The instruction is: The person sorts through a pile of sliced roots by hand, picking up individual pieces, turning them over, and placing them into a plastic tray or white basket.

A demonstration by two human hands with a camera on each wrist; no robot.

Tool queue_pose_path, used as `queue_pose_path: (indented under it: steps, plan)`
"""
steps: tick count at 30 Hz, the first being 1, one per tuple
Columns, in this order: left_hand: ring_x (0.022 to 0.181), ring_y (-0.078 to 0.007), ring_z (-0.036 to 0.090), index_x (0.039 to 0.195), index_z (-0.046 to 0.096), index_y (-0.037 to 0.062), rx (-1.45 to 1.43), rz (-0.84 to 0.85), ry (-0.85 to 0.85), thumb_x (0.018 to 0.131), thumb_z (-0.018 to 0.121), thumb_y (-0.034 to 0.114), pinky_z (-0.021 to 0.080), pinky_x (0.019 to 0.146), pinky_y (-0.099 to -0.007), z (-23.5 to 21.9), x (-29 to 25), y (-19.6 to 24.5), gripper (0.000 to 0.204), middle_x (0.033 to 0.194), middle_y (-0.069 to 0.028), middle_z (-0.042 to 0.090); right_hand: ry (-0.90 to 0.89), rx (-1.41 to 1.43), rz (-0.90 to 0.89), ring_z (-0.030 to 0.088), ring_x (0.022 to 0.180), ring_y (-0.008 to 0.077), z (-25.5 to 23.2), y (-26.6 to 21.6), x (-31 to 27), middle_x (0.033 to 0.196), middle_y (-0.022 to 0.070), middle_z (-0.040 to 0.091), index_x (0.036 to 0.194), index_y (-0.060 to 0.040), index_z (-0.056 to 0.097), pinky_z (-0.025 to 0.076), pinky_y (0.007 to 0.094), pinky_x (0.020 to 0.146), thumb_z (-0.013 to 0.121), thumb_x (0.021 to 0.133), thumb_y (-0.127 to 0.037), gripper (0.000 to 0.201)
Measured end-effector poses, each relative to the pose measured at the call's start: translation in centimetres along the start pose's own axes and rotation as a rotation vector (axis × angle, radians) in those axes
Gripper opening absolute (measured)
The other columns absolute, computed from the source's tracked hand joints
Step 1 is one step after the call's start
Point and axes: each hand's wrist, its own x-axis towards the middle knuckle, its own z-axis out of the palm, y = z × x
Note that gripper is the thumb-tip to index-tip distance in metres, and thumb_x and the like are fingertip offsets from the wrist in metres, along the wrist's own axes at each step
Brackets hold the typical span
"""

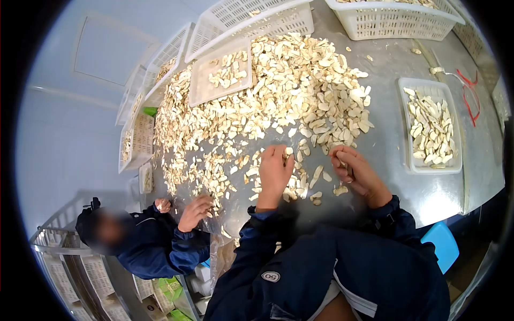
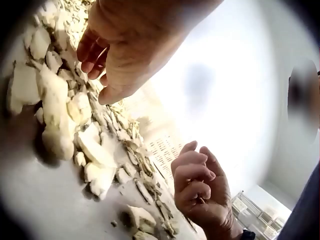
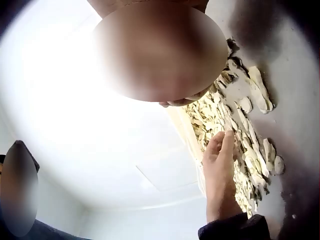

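Note:
Pale dried slices lie heaped across a metal table, with a thinner scatter nearer the person. Low over that scatter, my left hand points its loosely bent fingers downward. A slice shows right at its thumb tip in the head view. In the left wrist view a gap shows between its thumb and fingers. To the right, my right hand is raised with its fingers curled toward the palm. A thin pale edge, like a slice, shows under those fingers in the left wrist view; the palm is mostly hidden.
A tray of slices stands at the right, beside a red string. Another shallow tray sits on the heap. White perforated baskets line the far edge. At the left, another person's hands work at the scatter.

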Motion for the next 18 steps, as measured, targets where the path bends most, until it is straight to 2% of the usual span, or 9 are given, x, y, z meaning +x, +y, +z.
queue_pose_path:
  steps: [3,7,8,11,14,18]
  plan:
    - [0.081,-0.0327,0.063,0.102,0.068,0.0035,0.002,-0.053,-0.025,0.085,0.07,0.011,0.051,0.072,-0.041,0.8,-0.4,-1.8,0.019,0.086,-0.0133,0.064,0.021,0.017,-0.031,0.041,0.061,0.003,-0.5,0.0,0.1,0.082,-0.0035,0.051,0.112,-0.0059,0.059,0.029,0.0177,0.046,0.054,0.102,-0.019,0.017]
    - [0.07,-0.0288,0.065,0.098,0.069,0.0019,-0.1,-0.25,-0.052,0.084,0.067,0.007,0.051,0.066,-0.0374,-1.4,-1.9,-3.1,0.015,0.081,-0.014,0.065,0.089,0.034,-0.048,0.041,0.061,0.0031,-0.8,-0.3,0.3,0.082,-0.004,0.05,0.111,-0.0064,0.059,0.029,0.0181,0.046,0.054,0.101,-0.019,0.016]
    - [0.067,-0.027,0.065,0.097,0.068,0.0011,-0.134,-0.232,0.0,0.084,0.066,0.005,0.051,0.063,-0.0361,-1.9,-2.5,-3.6,0.015,0.082,-0.0146,0.066,0.1,0.04,-0.062,0.041,0.061,0.0032,-0.8,-0.3,0.3,0.082,-0.004,0.05,0.11,-0.0064,0.059,0.029,0.0182,0.046,0.055,0.101,-0.019,0.016]
    - [0.072,-0.0288,0.065,0.097,0.069,0.0017,-0.046,-0.268,-0.042,0.083,0.067,0.006,0.052,0.068,-0.0381,-3.2,-3.8,-4.6,0.015,0.084,-0.0145,0.066,0.138,0.067,-0.09,0.04,0.061,0.0032,-0.8,-0.5,0.2,0.08,-0.0041,0.048,0.108,-0.0067,0.059,0.029,0.0188,0.047,0.055,0.101,-0.02,0.016]
    - [0.087,-0.0323,0.065,0.098,0.069,0.003,0.092,-0.133,-0.024,0.083,0.068,0.006,0.052,0.078,-0.0404,-3.9,-3.8,-3.5,0.015,0.094,-0.0153,0.067,0.2,0.114,-0.129,0.039,0.06,0.0031,-1.0,-0.7,0.2,0.079,-0.0045,0.047,0.105,-0.0078,0.057,0.029,0.0196,0.047,0.055,0.101,-0.021,0.014]
    - [0.103,-0.0387,0.06,0.101,0.069,0.0033,-0.073,-0.057,-0.015,0.083,0.069,0.007,0.05,0.087,-0.043,-2.8,-3.1,-0.8,0.018,0.106,-0.0172,0.066,0.297,0.162,-0.199,0.039,0.06,0.0032,-2.2,-1.4,0.3,0.078,-0.0054,0.046,0.102,-0.0104,0.055,0.028,0.0206,0.047,0.055,0.101,-0.023,0.013]
